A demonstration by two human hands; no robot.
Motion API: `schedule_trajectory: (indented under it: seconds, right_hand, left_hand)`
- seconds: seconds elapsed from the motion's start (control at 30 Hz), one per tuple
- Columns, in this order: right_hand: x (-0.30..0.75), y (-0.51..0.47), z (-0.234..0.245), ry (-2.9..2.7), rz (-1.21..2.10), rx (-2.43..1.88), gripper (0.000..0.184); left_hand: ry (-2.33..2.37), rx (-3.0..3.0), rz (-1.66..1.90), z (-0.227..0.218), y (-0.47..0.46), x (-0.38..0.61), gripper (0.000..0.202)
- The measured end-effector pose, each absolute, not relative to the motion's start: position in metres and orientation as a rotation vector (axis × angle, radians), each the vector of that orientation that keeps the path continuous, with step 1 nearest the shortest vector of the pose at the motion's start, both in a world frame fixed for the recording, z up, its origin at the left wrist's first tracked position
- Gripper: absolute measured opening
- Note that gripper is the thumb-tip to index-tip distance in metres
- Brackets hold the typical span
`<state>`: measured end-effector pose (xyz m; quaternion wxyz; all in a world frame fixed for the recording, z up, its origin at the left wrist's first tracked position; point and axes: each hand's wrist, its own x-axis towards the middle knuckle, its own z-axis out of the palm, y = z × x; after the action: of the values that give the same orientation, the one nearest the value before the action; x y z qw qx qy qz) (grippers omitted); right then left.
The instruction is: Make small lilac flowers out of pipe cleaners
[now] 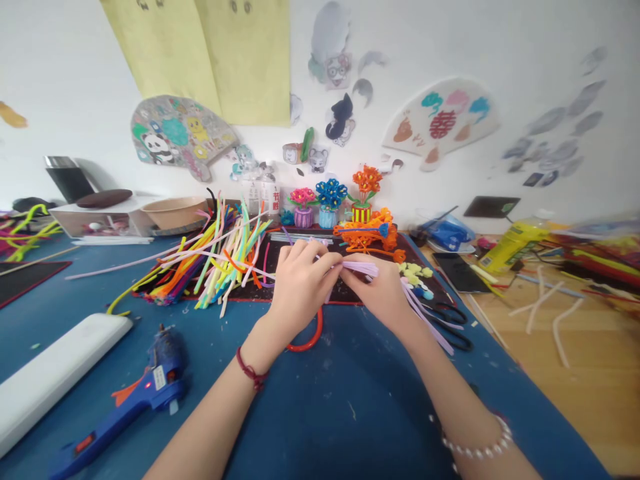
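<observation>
Both my hands meet above the near edge of a dark mat (245, 291). A small bunch of lilac pipe cleaners (361, 267) is pinched between them, its ends poking out past my right fingers. My left hand (304, 279) has its fingers closed on the bunch, knuckles up. My right hand (381, 293) grips the same bunch with thumb and fingers together. More lilac pipe cleaners (431, 325) lie beside my right wrist, next to black-handled scissors (457, 327). Below my left hand, a red loop (313, 337) shows, partly hidden. Small pale pompoms (416, 272) sit right of my hands.
A blue glue gun (160, 383) and a white box-shaped bar (60, 373) lie at left. Multicoloured pipe cleaners (235, 260) are heaped left of my hands. Behind stand little flower pots (327, 217) and orange pipe-cleaner pieces (370, 233). A yellow bottle (515, 243) and phone (461, 273) are at right.
</observation>
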<state>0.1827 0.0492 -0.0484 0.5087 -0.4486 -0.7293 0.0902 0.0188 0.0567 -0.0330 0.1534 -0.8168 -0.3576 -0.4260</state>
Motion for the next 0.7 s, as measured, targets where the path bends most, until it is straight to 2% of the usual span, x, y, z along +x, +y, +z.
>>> schedule_trajectory:
  seconds: [0.1, 0.27, 0.47, 0.7]
  right_hand:
    - [0.1814, 0.0478, -0.0462, -1.747, 0.151, -1.106, 0.012]
    - [0.1805, 0.0458, -0.0435, -1.729, 0.154, -1.076, 0.012]
    - [0.1804, 0.0482, -0.0464, -1.451, 0.643, -0.996, 0.01]
    - [0.1816, 0.0492, -0.0411, -1.128, 1.044, -0.849, 0.011]
  left_hand:
    - [-1.042, -2.379, -1.196, -0.0326, 0.0563, 0.0184, 0.013]
    - [-1.166, -2.519, -1.366, -0.0301, 0.0554, 0.0199, 0.004]
    - [-1.344, -2.792, -1.801, -0.0268, 0.0556, 0.0214, 0.005]
    - [-1.384, -2.871, -2.325, -0.0258, 0.0567, 0.022, 0.007]
